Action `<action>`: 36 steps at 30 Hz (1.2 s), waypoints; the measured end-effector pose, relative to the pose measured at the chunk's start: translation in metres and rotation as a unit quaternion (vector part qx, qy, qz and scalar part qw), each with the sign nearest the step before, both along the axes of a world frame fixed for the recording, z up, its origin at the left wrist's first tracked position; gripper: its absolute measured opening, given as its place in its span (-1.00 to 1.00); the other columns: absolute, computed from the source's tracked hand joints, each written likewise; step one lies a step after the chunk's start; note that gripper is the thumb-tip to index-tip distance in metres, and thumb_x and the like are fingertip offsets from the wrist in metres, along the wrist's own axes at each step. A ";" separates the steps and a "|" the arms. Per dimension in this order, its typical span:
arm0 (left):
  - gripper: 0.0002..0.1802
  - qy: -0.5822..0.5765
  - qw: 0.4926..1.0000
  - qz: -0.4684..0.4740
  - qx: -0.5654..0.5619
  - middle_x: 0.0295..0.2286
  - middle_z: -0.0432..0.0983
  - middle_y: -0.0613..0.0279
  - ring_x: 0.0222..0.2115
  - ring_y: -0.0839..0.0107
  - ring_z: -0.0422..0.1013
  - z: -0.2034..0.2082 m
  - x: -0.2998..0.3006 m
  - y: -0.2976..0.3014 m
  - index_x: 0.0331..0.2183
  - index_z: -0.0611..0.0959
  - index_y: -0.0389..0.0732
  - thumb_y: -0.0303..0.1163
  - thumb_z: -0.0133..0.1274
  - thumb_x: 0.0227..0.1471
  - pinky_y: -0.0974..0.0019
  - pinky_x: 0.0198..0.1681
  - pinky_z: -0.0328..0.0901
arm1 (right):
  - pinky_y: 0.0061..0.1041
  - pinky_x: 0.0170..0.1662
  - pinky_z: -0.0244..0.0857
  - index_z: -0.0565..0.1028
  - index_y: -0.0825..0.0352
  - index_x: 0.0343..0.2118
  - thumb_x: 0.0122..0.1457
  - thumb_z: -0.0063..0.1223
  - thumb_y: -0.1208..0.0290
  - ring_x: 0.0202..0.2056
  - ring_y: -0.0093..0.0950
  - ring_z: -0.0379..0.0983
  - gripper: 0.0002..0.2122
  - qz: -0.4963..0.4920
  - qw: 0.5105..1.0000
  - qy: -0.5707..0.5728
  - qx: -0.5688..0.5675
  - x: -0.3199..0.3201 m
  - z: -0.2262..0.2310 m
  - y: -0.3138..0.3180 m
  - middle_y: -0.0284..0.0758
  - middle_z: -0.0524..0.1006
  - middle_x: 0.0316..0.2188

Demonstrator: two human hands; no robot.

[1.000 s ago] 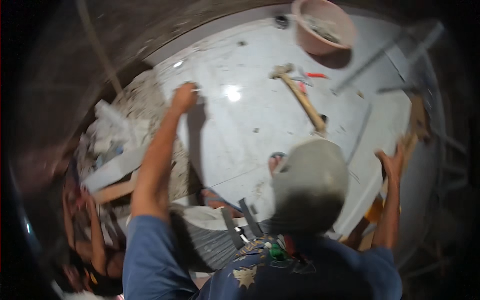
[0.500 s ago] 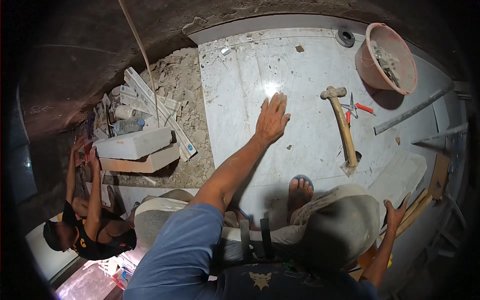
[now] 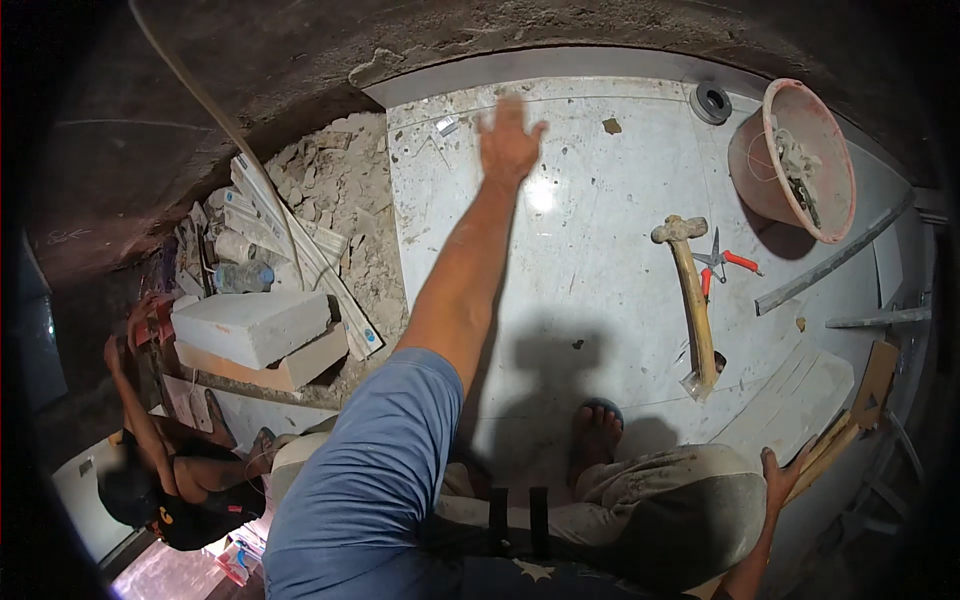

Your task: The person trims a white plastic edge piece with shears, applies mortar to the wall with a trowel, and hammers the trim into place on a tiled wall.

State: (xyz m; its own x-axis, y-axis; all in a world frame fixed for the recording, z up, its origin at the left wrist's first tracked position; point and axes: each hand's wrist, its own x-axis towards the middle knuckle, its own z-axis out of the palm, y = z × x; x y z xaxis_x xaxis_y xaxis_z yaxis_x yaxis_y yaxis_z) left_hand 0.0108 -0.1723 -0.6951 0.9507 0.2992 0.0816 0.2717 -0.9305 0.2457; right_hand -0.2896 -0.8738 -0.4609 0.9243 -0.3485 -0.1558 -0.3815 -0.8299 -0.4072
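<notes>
The left hand [image 3: 510, 148] extends over the far part of the glossy white tiled floor [image 3: 620, 180], its blurred fingers spread wide; contact cannot be confirmed. The right hand [image 3: 784, 478] is at the near end of the pale grey rectangular slab [image 3: 800, 385], at right; whether its fingers grip cannot be determined. A wooden-handled hammer [image 3: 693, 300] lies beside red-handled metal snips [image 3: 743, 262]; a pink plastic bucket [image 3: 752, 168] stands far right.

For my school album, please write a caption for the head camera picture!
The left hand over the pale floor; hammer, red-handled snips and pink bucket to its right.
</notes>
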 end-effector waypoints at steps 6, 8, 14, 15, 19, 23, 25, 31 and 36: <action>-0.18 0.003 0.958 0.287 0.015 0.41 -0.07 -0.01 0.45 0.15 -0.24 0.021 -0.044 0.055 0.36 0.14 -0.36 0.11 -0.32 0.37 -0.27 0.42 -0.42 | -0.28 0.44 -0.18 -0.12 0.32 0.48 -0.03 0.24 0.60 0.42 -0.14 -0.04 0.01 -0.011 1.000 -0.001 -0.021 -0.006 0.011 0.008 0.03 -0.02 0.45; -0.21 -0.081 0.984 0.158 0.018 0.40 -0.03 -0.01 0.43 0.16 -0.16 0.024 -0.028 0.042 0.34 0.21 -0.33 0.09 -0.32 0.37 -0.31 0.41 -0.33 | -0.28 0.44 -0.18 -0.13 0.32 0.48 -0.02 0.23 0.60 0.42 -0.15 -0.05 0.00 -0.007 1.000 -0.001 -0.020 -0.002 0.011 0.009 0.02 -0.02 0.45; -0.23 0.033 0.999 0.015 -0.017 0.41 -0.03 0.14 0.42 0.19 -0.10 0.021 0.010 0.028 0.37 0.18 -0.17 0.12 -0.31 0.35 -0.23 0.43 -0.25 | -0.28 0.43 -0.16 -0.13 0.33 0.48 0.01 0.23 0.59 0.41 -0.15 -0.02 -0.02 0.007 1.000 -0.003 0.030 -0.002 0.003 0.002 0.01 -0.01 0.44; -0.19 0.036 0.997 0.060 -0.034 0.42 -0.08 0.17 0.43 0.25 -0.15 0.016 -0.002 0.040 0.40 0.10 -0.15 0.17 -0.32 0.35 -0.23 0.44 -0.31 | -0.29 0.43 -0.16 -0.13 0.33 0.48 0.02 0.23 0.59 0.41 -0.15 -0.02 -0.02 0.013 1.000 -0.006 0.014 -0.005 0.002 -0.001 0.02 -0.01 0.44; -0.17 0.048 0.904 0.420 -0.071 0.43 -0.23 -0.08 0.45 0.17 -0.21 0.016 -0.092 0.079 0.38 0.04 -0.38 0.06 -0.33 0.39 -0.22 0.42 -0.45 | -0.29 0.42 -0.13 -0.14 0.36 0.47 0.04 0.23 0.55 0.40 -0.15 0.00 -0.03 -0.016 1.000 0.012 -0.009 -0.006 0.004 0.002 0.02 -0.01 0.44; -0.18 -0.101 0.976 0.187 0.056 0.38 0.03 0.02 0.42 0.12 -0.12 0.015 -0.121 -0.001 0.36 0.20 -0.28 0.11 -0.18 0.32 -0.23 0.42 -0.34 | -0.29 0.42 -0.11 -0.16 0.37 0.47 0.08 0.24 0.51 0.39 -0.16 0.01 -0.03 0.024 1.000 -0.002 -0.007 -0.010 -0.006 -0.014 0.03 -0.01 0.44; -0.17 -0.008 0.996 0.051 0.076 0.36 0.11 0.07 0.42 0.16 -0.08 0.014 -0.118 -0.073 0.35 0.23 -0.23 0.15 -0.14 0.29 -0.24 0.42 -0.32 | -0.29 0.41 -0.11 -0.17 0.37 0.47 0.10 0.23 0.50 0.39 -0.16 0.01 -0.04 0.032 0.999 0.004 -0.018 -0.010 -0.008 -0.015 0.04 -0.02 0.44; -0.18 -0.024 0.975 0.216 0.053 0.38 0.07 0.08 0.41 0.15 -0.05 -0.006 -0.170 -0.050 0.37 0.20 -0.21 0.10 -0.12 0.30 -0.25 0.40 -0.23 | -0.30 0.40 -0.09 -0.19 0.40 0.47 0.16 0.20 0.49 0.36 -0.17 0.04 -0.08 -0.019 0.997 0.034 0.060 -0.016 -0.006 -0.024 0.04 -0.03 0.44; -0.23 0.003 0.904 0.424 0.051 0.36 0.06 -0.16 0.42 0.04 -0.10 0.008 -0.277 0.002 0.32 0.25 -0.38 0.00 -0.12 0.33 -0.28 0.40 -0.32 | -0.26 0.40 -0.10 -0.24 0.48 0.45 0.13 0.24 0.47 0.36 -0.10 0.04 -0.02 0.033 0.999 0.036 -0.021 -0.004 0.006 0.006 0.13 -0.03 0.42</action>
State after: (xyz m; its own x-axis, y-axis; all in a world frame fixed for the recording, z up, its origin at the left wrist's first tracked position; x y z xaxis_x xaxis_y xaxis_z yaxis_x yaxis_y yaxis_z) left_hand -0.2664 -0.1704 -0.6873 0.3836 0.9121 0.1449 0.8993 -0.4046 0.1661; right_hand -0.2934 -0.8674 -0.4545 0.9325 -0.2947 -0.2087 -0.3521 -0.8700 -0.3450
